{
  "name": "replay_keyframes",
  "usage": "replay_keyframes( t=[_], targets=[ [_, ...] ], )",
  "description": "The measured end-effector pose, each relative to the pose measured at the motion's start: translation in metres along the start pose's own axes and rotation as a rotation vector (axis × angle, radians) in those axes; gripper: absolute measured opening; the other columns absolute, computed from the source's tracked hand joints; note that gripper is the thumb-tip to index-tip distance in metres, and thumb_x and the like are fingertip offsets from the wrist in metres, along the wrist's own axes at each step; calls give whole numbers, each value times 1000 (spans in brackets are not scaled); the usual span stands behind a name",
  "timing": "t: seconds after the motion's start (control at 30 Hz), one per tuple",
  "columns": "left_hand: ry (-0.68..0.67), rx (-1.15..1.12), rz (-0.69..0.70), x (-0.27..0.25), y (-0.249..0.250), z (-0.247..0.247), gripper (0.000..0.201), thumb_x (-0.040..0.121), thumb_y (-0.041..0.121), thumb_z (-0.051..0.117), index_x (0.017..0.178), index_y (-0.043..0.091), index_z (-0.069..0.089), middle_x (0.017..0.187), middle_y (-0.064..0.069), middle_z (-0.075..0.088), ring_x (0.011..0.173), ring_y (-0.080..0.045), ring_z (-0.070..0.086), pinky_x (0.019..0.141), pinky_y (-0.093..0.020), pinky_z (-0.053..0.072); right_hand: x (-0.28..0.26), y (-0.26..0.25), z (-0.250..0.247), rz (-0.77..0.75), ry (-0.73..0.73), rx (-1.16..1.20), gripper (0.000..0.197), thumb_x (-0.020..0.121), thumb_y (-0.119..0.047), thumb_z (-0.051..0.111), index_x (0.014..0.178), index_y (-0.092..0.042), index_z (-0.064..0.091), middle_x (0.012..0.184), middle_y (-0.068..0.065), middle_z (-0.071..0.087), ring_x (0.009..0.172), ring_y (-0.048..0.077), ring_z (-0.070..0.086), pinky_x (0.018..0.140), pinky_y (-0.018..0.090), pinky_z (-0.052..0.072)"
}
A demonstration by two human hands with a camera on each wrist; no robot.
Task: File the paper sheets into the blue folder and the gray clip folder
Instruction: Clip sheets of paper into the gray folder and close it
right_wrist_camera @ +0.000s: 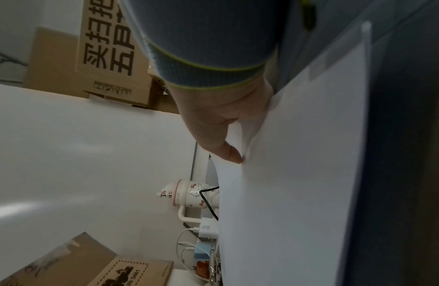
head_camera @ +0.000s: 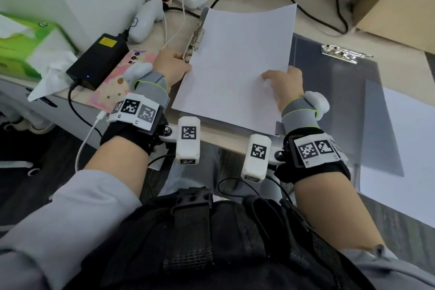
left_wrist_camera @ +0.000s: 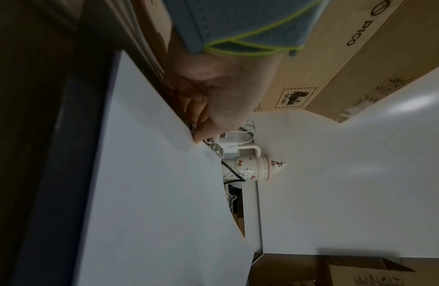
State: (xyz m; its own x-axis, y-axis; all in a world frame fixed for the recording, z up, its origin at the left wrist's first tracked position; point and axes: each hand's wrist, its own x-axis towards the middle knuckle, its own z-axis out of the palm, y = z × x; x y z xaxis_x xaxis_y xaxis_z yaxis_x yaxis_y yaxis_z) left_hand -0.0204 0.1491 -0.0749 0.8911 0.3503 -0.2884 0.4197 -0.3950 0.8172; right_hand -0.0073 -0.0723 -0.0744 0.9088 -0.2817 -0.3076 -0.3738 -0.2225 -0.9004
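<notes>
A white paper sheet [head_camera: 235,66] lies slanted on the blue folder, whose dark cover [left_wrist_camera: 51,193] shows along the sheet's edge in the wrist views. My left hand [head_camera: 173,66] grips the lower end of the folder's metal clip [head_camera: 196,40] at the sheet's left edge. My right hand [head_camera: 284,85] pinches the sheet's right edge, with the thumb [right_wrist_camera: 228,151] on top and the fingers hidden under the paper. The gray clip folder [head_camera: 341,101] lies open to the right, its metal clip [head_camera: 346,53] at the far end. More white sheets [head_camera: 404,148] lie partly under it.
At the left stand a black power adapter [head_camera: 98,61], a pink notebook [head_camera: 117,82] and a green tissue box [head_camera: 26,42]. Cables, a white controller [head_camera: 146,21] and a patterned mug [left_wrist_camera: 247,170] fill the back. Cardboard boxes [head_camera: 400,7] stand back right. The desk edge [head_camera: 211,139] is close to me.
</notes>
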Motion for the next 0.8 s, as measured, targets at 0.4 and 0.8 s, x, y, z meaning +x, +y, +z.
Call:
replay_keyframes(
  t=[0.4, 0.8],
  targets=[
    [33, 9, -36, -2, 0, 2, 23, 84, 6, 58, 66, 16, 49, 85, -5, 52, 82, -16, 44, 36, -3, 27, -5, -5, -7, -101, -57, -201, 51, 86, -6, 57, 133, -8, 36, 108, 0, 48, 95, 21, 50, 80, 27, 43],
    [-11, -27, 0, -9, -1, 2, 15, 65, 11, 57, 80, 14, 54, 83, -11, 50, 79, -19, 45, 70, -31, 38, -5, -3, -7, -120, -49, -230, 52, 87, -5, 56, 134, -10, 35, 125, 5, 54, 100, 19, 51, 82, 25, 42]
  ],
)
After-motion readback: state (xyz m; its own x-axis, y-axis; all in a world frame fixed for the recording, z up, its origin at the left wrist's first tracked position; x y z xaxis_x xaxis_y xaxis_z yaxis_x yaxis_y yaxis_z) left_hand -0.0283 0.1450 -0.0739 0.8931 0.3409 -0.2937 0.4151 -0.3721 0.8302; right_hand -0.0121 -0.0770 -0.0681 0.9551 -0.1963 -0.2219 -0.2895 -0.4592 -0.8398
